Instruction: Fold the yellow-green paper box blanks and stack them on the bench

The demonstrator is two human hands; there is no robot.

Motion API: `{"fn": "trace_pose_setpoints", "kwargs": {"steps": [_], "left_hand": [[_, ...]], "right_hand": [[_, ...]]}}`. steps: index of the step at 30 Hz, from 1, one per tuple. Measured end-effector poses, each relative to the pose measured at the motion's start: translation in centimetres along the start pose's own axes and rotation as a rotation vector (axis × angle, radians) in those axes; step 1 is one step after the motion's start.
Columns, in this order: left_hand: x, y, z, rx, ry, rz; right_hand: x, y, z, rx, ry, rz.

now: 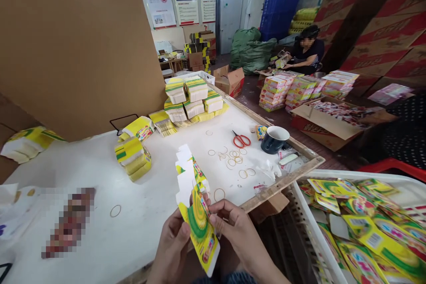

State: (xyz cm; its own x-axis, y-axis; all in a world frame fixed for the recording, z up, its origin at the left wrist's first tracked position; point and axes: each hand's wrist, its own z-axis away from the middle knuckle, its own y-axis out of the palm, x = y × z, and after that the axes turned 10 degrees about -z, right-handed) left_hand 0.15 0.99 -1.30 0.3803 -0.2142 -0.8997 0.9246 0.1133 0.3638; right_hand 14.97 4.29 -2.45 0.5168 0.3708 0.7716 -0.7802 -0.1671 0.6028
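Note:
A yellow and green printed candy carton (199, 226) is held between my two hands at the table's front edge, partly folded and tilted. My left hand (175, 239) grips its left side, thumb on the front. On the right edge, my right hand (233, 226) pinches the carton with thumb and fingers. Just beyond it, another carton blank (186, 177) with white flaps lies on the white table (153, 213); where the two overlap is hard to make out. Several rubber bands (234, 157) lie scattered behind my right hand.
Bundled carton blanks (133, 159) and a stacked pile (193, 102) stand farther back. Red-handled scissors (241, 140) and a dark mug (274, 140) sit near the table's wooden rim. A white basket (328, 173) of cartons is at right. A person (308, 51) sits behind stacked boxes.

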Motion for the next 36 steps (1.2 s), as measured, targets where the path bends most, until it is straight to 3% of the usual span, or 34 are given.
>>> {"fn": "trace_pose_setpoints", "kwargs": {"steps": [3, 8, 13, 15, 17, 20, 26, 28, 31, 34, 36], "left_hand": [[0.1, 0.3, -0.3, 0.000, 0.016, -0.016], [0.6, 0.5, -0.6, -0.134, 0.000, -0.062], [0.8, 0.5, -0.5, -0.205, 0.110, -0.265], [0.8, 0.5, -0.1, -0.237, 0.160, -0.313], [0.6, 0.5, 0.5, -0.203, 0.150, -0.314], [-0.1, 0.2, 1.3, -0.050, 0.094, -0.261], [-0.6, -1.1, 1.8, 0.275, -0.009, -0.156], [0.0, -1.2, 1.9, 0.299, -0.020, -0.096], [0.9, -1.1, 2.0, 0.243, -0.016, -0.088], [1.0, -1.0, 2.1, 0.205, 0.001, -0.127], [0.7, -1.0, 2.0, 0.246, 0.014, -0.159]], "right_hand": [[0.1, -0.2, 0.2, -0.044, -0.008, 0.110], [0.2, 0.5, 0.5, -0.057, 0.008, 0.225], [0.1, 0.8, 0.6, -0.126, -0.123, 0.395], [0.1, 0.5, 0.5, -0.096, -0.169, 0.428], [0.1, 0.0, 0.6, -0.003, -0.195, 0.412], [0.0, -0.8, 0.9, 0.148, -0.180, 0.351], [0.9, -1.9, 1.6, 0.262, -0.125, 0.494], [1.4, -1.9, 1.5, 0.279, -0.128, 0.577], [1.8, -1.7, 1.3, 0.241, -0.175, 0.633], [1.8, -1.3, 1.2, 0.152, -0.196, 0.564], [1.7, -1.3, 1.3, 0.117, -0.193, 0.526]]}}
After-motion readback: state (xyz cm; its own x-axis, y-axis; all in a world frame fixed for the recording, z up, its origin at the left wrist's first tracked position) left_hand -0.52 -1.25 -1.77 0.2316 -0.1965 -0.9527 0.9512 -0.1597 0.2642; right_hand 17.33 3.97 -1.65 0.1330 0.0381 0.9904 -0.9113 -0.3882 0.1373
